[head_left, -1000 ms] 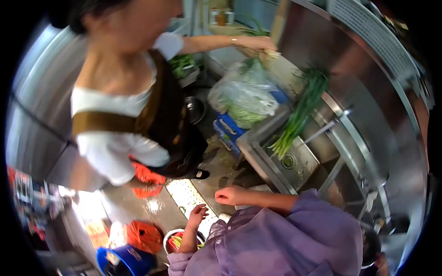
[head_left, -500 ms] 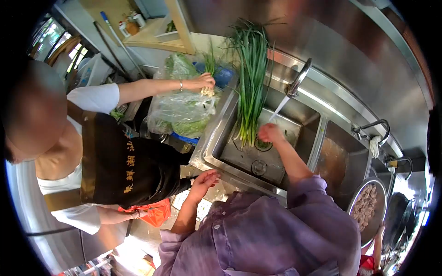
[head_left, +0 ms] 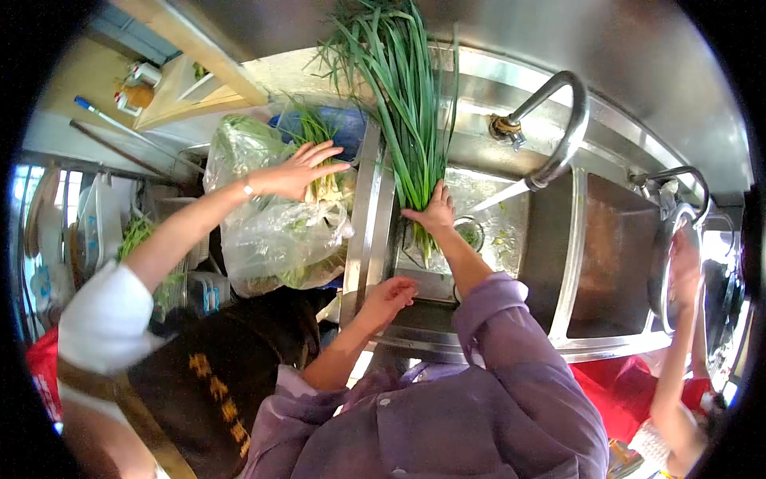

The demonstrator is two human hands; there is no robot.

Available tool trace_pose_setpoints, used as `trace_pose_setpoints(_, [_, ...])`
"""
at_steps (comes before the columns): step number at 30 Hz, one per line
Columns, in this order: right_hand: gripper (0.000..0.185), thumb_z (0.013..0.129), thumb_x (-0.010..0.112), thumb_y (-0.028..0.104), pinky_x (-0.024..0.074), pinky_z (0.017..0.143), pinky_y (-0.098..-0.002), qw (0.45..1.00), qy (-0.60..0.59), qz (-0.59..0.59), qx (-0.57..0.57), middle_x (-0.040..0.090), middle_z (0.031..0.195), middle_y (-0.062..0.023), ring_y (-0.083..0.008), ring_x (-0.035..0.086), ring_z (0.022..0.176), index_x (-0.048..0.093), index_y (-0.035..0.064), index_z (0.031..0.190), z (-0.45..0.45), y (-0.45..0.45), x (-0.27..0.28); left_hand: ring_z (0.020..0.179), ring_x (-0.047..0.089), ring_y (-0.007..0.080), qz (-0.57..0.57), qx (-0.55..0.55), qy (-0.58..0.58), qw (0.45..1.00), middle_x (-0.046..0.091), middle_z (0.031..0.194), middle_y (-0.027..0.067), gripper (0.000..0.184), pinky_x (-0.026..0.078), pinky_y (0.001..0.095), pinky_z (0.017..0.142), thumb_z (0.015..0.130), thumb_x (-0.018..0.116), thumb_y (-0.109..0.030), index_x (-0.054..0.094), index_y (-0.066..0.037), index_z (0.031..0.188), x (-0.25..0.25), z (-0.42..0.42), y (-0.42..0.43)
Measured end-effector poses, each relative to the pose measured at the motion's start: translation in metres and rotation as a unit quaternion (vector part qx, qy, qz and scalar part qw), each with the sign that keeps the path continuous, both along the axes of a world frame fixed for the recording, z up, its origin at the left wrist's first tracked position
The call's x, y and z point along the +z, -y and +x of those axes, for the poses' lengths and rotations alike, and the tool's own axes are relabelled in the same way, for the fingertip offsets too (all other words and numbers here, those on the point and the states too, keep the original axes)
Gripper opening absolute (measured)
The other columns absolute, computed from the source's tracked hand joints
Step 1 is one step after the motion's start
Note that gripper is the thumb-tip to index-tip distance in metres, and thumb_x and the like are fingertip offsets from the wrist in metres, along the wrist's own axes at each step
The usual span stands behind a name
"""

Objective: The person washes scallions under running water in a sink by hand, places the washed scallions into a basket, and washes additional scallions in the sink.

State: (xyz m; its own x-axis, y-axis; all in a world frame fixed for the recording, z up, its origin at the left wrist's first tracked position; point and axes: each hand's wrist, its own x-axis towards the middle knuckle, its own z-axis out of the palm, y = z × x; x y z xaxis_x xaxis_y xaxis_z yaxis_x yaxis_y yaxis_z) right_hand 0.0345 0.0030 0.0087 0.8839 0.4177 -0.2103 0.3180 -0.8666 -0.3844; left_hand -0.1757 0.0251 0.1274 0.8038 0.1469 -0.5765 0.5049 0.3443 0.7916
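Long green onions lie across the left sink basin, leaves over the back edge and pale ends inside. My right hand rests on them near the pale ends, thumb out to the left and fingers spread. Over the basin's front left corner, my left hand is empty, its fingers loosely bent and apart from the onions. Water runs from the curved faucet into the basin, right of my right hand. A round drain strainer sits beside that hand.
At left, a co-worker's hand is over a smaller green bunch on clear plastic bags of vegetables. A second basin holds brownish water. Another person's arm reaches to a metal bowl at right.
My right hand has moved left onto the green onions. My left hand has come up to the sink. The co-worker's fingers have spread over the smaller bunch. My view has shifted closer.
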Motion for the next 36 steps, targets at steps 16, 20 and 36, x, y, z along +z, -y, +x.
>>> trace_pose_setpoints(16, [0.072, 0.054, 0.068, 0.024, 0.0446, 0.077, -0.0395, 0.986, -0.165, -0.017, 0.036, 0.057, 0.093, -0.0212, -0.0343, 0.056, 0.087, 0.036, 0.0051, 0.117, 0.041, 0.136, 0.026, 0.071, 0.054, 0.0112, 0.029, -0.079, 0.04, 0.996, 0.059, 0.081, 0.005, 0.023, 0.043, 0.024, 0.064, 0.081, 0.054, -0.015, 0.052, -0.002, 0.1, -0.03, 0.033, -0.007])
trace_pose_setpoints(20, [0.07, 0.056, 0.067, 0.025, 0.0455, 0.075, -0.0394, 0.975, -0.165, -0.13, 0.068, 0.059, 0.089, -0.0208, -0.0335, 0.057, 0.086, 0.036, 0.0024, 0.114, 0.03, 0.158, 0.088, 0.078, 0.056, 0.0192, 0.259, -0.173, 0.12, 0.943, 0.057, 0.088, 0.0092, 0.031, 0.045, 0.0305, 0.069, 0.075, 0.061, -0.019, 0.052, -0.004, 0.101, -0.013, 0.07, 0.023])
trace_pose_setpoints(36, [0.017, 0.071, 0.057, 0.017, 0.0458, 0.063, -0.0349, 0.885, 0.106, -0.405, 0.204, 0.061, 0.079, -0.0053, -0.021, 0.06, 0.079, 0.056, 0.0105, 0.087, 0.016, 0.229, 0.241, 0.125, 0.015, 0.0405, 0.337, -0.246, 0.185, 0.89, 0.014, 0.137, 0.019, 0.087, 0.019, 0.0463, 0.102, 0.067, 0.069, -0.023, 0.014, -0.021, 0.134, -0.024, 0.137, 0.122])
